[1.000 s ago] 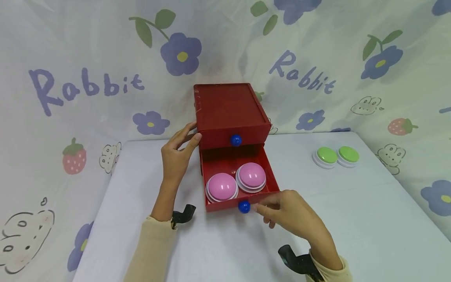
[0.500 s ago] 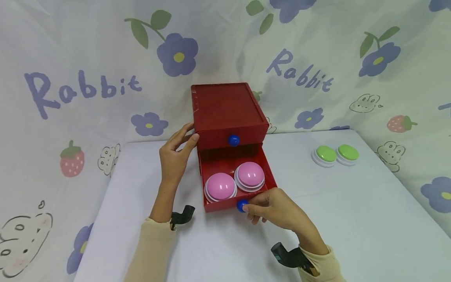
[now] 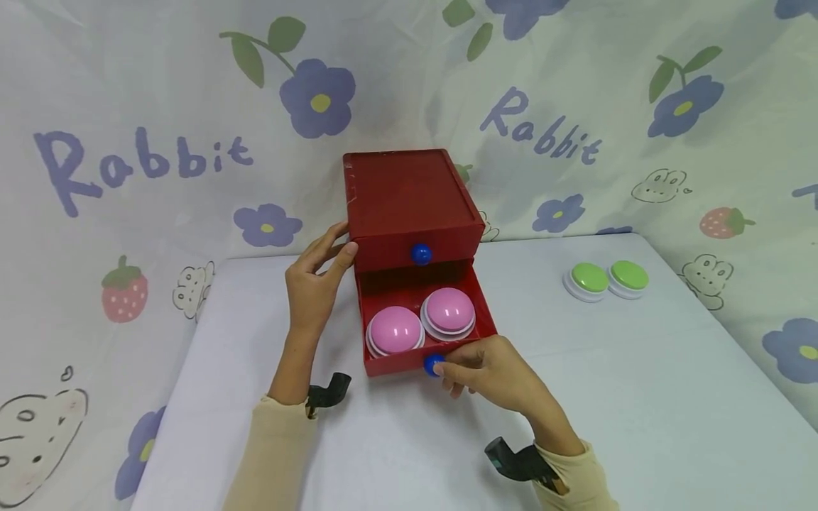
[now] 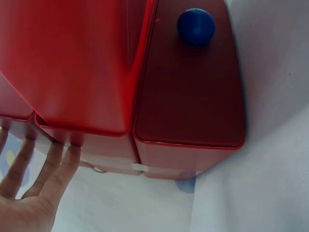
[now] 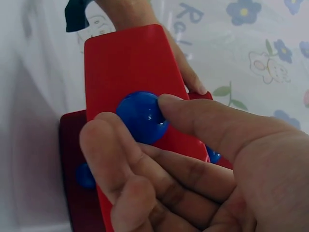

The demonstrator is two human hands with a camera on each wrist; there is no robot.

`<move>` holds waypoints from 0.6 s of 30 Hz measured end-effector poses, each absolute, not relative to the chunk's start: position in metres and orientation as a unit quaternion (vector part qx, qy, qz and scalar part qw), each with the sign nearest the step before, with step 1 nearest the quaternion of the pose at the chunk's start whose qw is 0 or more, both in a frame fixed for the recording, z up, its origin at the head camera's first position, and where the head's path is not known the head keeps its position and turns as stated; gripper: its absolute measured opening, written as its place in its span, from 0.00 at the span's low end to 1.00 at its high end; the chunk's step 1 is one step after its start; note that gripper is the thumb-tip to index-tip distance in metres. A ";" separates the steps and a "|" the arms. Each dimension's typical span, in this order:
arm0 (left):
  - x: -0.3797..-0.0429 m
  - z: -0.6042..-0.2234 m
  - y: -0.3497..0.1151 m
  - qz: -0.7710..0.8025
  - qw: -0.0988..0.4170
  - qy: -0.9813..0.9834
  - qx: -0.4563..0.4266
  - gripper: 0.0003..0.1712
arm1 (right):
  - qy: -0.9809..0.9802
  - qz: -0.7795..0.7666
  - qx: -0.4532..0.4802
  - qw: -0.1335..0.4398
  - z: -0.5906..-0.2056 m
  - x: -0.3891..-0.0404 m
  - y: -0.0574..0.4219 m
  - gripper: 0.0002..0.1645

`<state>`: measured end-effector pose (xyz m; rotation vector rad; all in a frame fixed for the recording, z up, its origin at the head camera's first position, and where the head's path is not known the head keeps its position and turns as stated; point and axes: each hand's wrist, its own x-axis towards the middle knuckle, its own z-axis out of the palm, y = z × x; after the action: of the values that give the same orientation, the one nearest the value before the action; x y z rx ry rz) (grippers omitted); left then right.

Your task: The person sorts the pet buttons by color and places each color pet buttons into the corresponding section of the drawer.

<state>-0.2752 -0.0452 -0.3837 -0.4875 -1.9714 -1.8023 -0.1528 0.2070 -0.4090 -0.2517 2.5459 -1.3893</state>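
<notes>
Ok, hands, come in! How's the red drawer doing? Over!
Right hand pinching the blue knob. Left hand against left side of red cabinet. Red drawer open, two pink domes inside. Nothing seen in its way.

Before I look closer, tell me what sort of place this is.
Probably a small staged recording spot: a white table, a floral, rabbit-printed backdrop close behind it, and a black device worn at each wrist.

The drawer [image 3: 397, 363] hides its back inside the box [image 3: 409, 191]. Right fingers [image 3: 465, 355] cover part of its knob [image 3: 432, 364]. In front of the box, the surface [image 3: 383, 454] gets cut off.
</notes>
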 end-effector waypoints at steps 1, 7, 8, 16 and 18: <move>-0.275 -0.384 -0.046 -0.649 0.212 -0.709 -0.176 0.23 | 0.869 -0.474 -0.086 0.112 -0.409 -0.154 0.206 0.13; -0.276 -0.381 -0.046 -0.651 0.211 -0.708 -0.175 0.23 | 0.865 -0.484 -0.096 0.096 -0.409 -0.159 0.206 0.14; -0.275 -0.381 -0.047 -0.650 0.212 -0.709 -0.174 0.23 | 0.863 -0.486 -0.097 0.095 -0.410 -0.160 0.206 0.14; -0.276 -0.381 -0.047 -0.651 0.206 -0.710 -0.172 0.23 | 0.859 -0.496 -0.098 0.085 -0.413 -0.167 0.206 0.13; -0.277 -0.382 -0.046 -0.656 0.204 -0.706 -0.171 0.23 | 0.861 -0.493 -0.100 0.078 -0.413 -0.169 0.207 0.14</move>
<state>-0.2771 -0.0457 -0.3815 -0.4771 -1.9699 -1.8294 -0.1694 0.2067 -0.4131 -0.2991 2.5765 -1.4772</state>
